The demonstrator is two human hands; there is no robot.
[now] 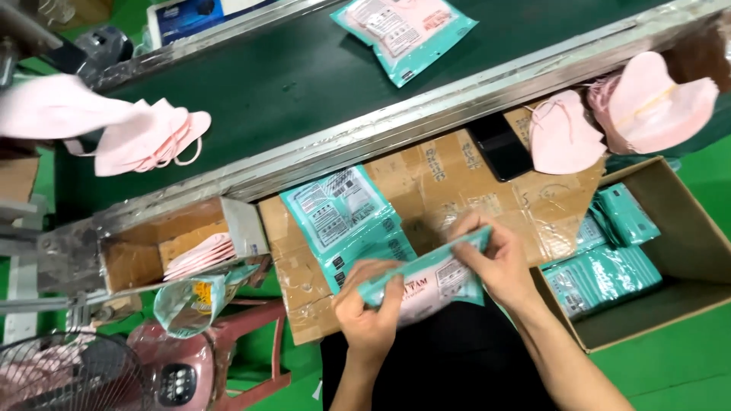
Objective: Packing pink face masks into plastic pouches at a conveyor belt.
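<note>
Fingers of left hand point(371, 306) and right hand point(495, 259) pinch a teal packet point(426, 278), contents hidden.

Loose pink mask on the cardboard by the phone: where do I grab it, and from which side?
Take the pink mask by its rounded folded body, coming from above on the near side. It lies flat on the cardboard, apart from the phone, its thin ear loops at the top edge. Both hands, left and right, hold a teal packet.

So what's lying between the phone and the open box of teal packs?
A single pink mask lies on the cardboard between the phone and the box, per the head view.
</note>
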